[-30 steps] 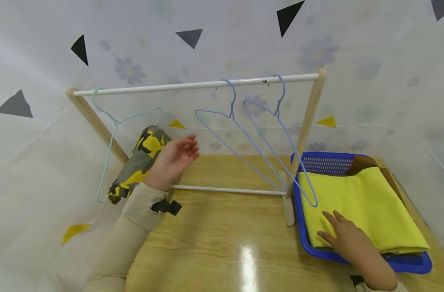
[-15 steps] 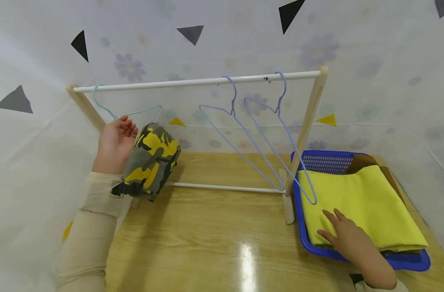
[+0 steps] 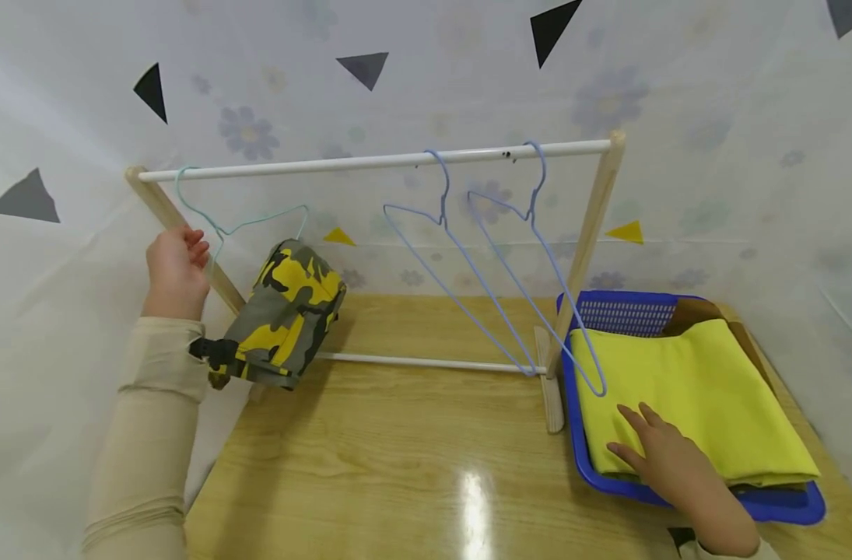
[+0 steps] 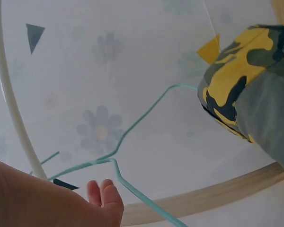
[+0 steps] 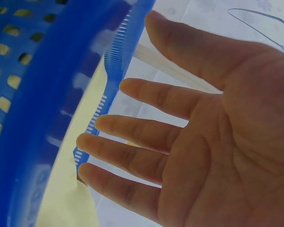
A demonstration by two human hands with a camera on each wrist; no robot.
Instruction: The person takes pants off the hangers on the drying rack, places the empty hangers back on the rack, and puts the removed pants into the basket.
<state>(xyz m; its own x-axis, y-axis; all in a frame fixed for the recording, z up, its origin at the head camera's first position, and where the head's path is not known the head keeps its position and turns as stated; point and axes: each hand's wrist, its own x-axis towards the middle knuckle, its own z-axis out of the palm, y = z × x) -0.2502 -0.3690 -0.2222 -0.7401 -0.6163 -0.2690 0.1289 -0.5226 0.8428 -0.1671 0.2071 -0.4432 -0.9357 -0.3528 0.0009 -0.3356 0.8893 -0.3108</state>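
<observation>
A teal wire hanger hangs from the left end of the rack's rail. Folded over its lower part is a camouflage cloth in grey, yellow and black. My left hand is beside the hanger's left shoulder, its fingers loosely bent and holding nothing. In the left wrist view the fingertips lie right beside the hanger's wire. My right hand, fingers straight and spread, hovers at the front of a blue basket holding a folded yellow cloth. In the right wrist view its palm shows, gripping nothing.
Two blue wire hangers hang bare on the right half of the white rail. The right one reaches down over the basket's left rim. Wooden posts hold the rail above a wooden table.
My left hand has moved left from in front of the camouflage cloth, past the teal hanger's neck, to its left shoulder. The cloth now shows more fully. My right hand stays in place.
</observation>
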